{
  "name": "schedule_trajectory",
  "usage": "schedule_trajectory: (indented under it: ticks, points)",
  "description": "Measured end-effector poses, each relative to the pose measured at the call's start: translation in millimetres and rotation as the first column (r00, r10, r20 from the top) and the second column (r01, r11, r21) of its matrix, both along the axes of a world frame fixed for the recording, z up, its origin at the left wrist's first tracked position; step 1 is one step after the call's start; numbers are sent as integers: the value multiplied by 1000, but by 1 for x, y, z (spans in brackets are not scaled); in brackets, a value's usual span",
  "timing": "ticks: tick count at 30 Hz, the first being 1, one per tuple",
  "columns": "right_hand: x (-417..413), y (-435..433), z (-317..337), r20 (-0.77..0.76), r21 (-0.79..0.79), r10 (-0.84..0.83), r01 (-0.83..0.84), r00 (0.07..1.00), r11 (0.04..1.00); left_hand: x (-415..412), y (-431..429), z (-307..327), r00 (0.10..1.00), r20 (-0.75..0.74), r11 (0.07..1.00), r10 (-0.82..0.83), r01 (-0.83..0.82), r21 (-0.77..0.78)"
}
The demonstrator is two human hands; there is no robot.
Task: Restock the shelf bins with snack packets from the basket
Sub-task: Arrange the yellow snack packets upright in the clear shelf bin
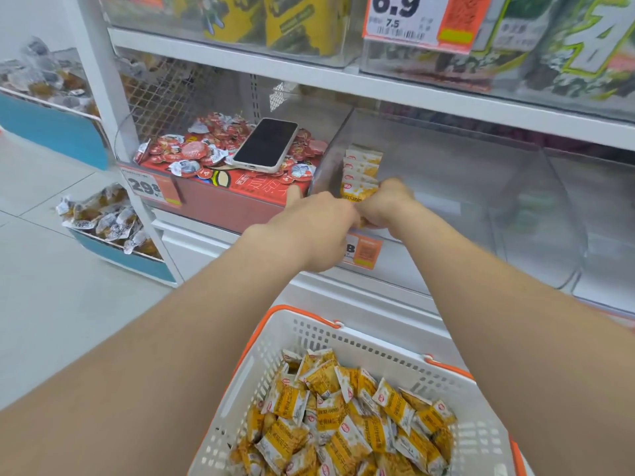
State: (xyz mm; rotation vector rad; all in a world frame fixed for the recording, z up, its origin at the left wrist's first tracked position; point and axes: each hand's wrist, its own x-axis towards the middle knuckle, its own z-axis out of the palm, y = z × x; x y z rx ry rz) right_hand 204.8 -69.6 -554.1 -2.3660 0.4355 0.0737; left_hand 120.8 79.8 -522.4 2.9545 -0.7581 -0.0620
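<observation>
Snack packets [361, 173]: light, soft foil pillows, probably slippery; best pinched at the sealed edges, several together. Left hand [318, 230] and right hand [386, 204] both grip the front of a standing row in the clear bin's [481, 201] front corner. The basket [378, 345] below holds many more.

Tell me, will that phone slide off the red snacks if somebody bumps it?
Probably, yes. The phone lies on a lumpy heap of red packets, not on anything flat, so a nudge could make it slip or rock. It looks stiff and smooth, so it would move as one piece. The packets beneath look loose and may shift too.
</observation>
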Motion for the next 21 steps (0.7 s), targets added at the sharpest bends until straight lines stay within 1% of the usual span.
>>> schedule_trajectory:
  ticks: [3, 5, 8, 11, 13, 15, 16, 18, 19, 21]
  points:
    - [10, 6, 2, 13, -109, 8, -6, 1000, 994, 1, 2, -3, 1000, 19, 1000, -5, 5, -14]
    - [14, 9, 3, 63, -191, 19, -6, 998, 982, 1, 1, -5, 999, 35, 1000, -12, 12, -8]
    - [20, 10, -2, 108, -266, 46, -16, 993, 964, 2, 1, -6, 999, 51, 1000, -16, 16, -1]
    - [19, 9, -5, 99, -296, 77, -45, 992, 954, 3, 2, -6, 999, 51, 1000, -17, 16, 1]
    - [16, 7, -4, 99, -268, 27, 1, 995, 964, 2, 2, -7, 999, 46, 1000, -14, 14, -2]
    - [14, 3, -3, 92, -267, 31, -5, 995, 964, 2, 4, -6, 999, 30, 1000, -14, 14, -7]
    - [12, 2, -3, 82, -253, 39, -17, 996, 967, 2, 5, -5, 1000, 18, 1000, -15, 15, -1]
    - [6, -1, 2, 89, -147, 32, -19, 996, 989, 2, 7, -3, 1000, 0, 1000, -18, 18, 18]
    - [5, -4, 3, 81, -49, 27, -23, 996, 999, 1, 7, -2, 1000, -6, 1000, -16, 17, 21]
    - [2, -4, 5, 36, 170, 24, -30, 999, 985, -1, 6, -1, 1000, -19, 1000, -10, 10, 13]
